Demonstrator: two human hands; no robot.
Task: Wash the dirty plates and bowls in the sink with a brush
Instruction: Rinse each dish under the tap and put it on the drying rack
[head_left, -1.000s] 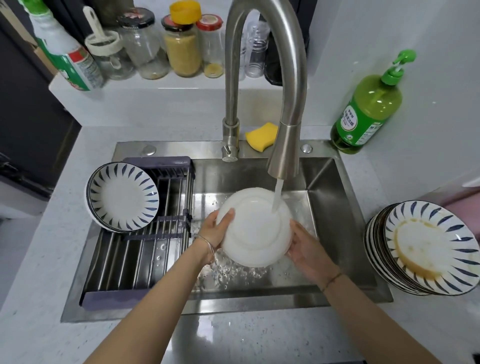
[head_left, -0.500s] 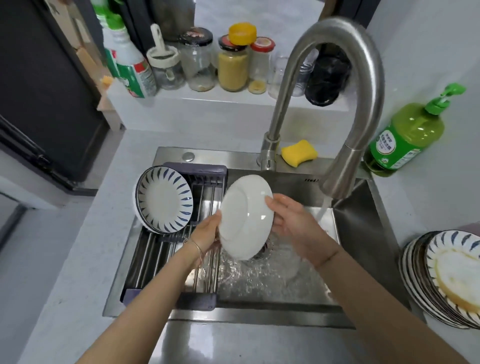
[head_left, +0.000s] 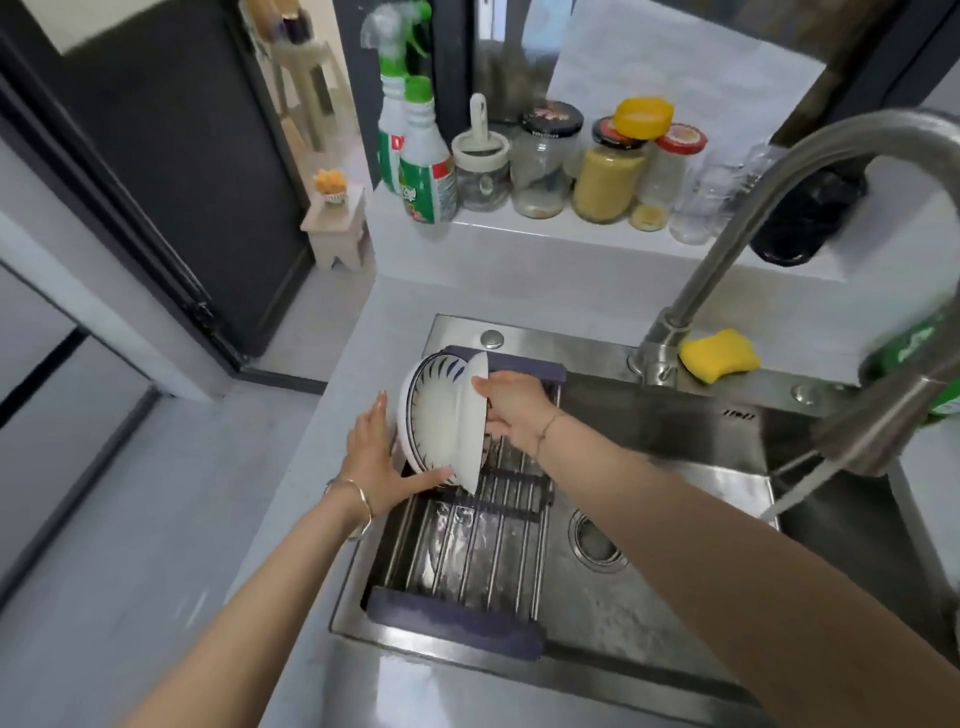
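A yellow sponge (head_left: 719, 355) lay just beside the base of the faucet (head_left: 727, 249). On the white shelf (head_left: 519, 231) behind stood two green-capped spray bottles (head_left: 423, 171) and a row of jars (head_left: 543, 161), one holding yellow grains. A small pale stool (head_left: 337, 228) stood beyond the counter.

I'm looking down into a home kitchen; a stainless sink (head_left: 675, 613) under a tall arched tap (head_left: 727, 249); a yellow sponge (head_left: 719, 354) on its rim; a drying rack (head_left: 467, 551) across the basin; food jars (head_left: 608, 176) and spray bottles (head_left: 423, 161) along the ledge behind.
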